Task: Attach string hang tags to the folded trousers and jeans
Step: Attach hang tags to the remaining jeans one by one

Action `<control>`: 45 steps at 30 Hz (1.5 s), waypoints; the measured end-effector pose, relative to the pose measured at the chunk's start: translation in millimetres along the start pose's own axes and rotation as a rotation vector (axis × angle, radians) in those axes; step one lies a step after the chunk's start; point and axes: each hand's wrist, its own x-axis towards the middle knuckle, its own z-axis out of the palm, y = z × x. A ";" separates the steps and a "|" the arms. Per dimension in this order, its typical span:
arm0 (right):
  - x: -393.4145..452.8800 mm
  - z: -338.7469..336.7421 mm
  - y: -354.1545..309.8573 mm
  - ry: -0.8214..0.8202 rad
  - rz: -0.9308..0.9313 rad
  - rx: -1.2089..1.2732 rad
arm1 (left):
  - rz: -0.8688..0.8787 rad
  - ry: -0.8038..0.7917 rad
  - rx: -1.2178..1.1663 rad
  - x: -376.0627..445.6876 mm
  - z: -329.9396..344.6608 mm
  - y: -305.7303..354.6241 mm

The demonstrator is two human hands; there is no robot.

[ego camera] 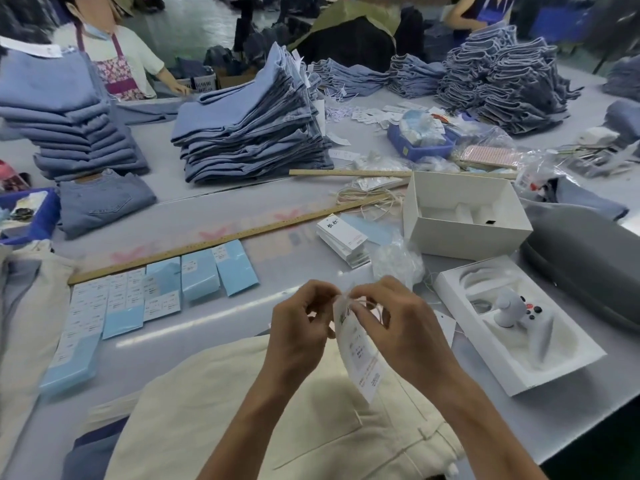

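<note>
Cream folded trousers [263,410] lie at the table's near edge, under my forearms. Above them I hold a white hang tag [360,358] that hangs downward with printed text on it. My left hand [298,327] pinches the tag's top edge with curled fingers. My right hand [398,320] pinches the top too, where a thin loop of string [372,304] shows between the fingers. A stack of white hang tags [344,237] lies further back, and loose beige strings [370,199] lie beyond it.
Light blue tags and sticker sheets [145,296] line the left, behind them a long wooden ruler [207,240]. Piles of folded jeans [252,126] fill the back. White boxes [464,216], one with a game controller [516,313], sit right. Two people stand at the far side.
</note>
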 end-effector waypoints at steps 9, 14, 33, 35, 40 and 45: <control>3.6 -41.8 3.0 0.400 0.049 0.163 | 0.577 -0.059 0.388 44.6 16.3 70.4; -0.7 -55.0 11.9 0.402 0.092 0.200 | 0.554 -0.131 0.191 50.4 37.3 68.2; -23.0 29.8 88.0 -0.037 0.600 0.246 | -0.085 -0.544 0.674 39.6 66.4 -41.8; -23.4 37.2 88.0 -0.093 0.605 0.173 | -0.078 -0.529 0.646 42.3 68.5 -42.5; -26.2 46.6 84.0 -0.133 0.546 0.091 | -0.251 -0.387 0.251 42.4 63.9 -47.0; -23.8 48.2 77.9 -0.071 0.515 0.074 | -0.380 -0.433 -0.002 49.4 59.2 -45.3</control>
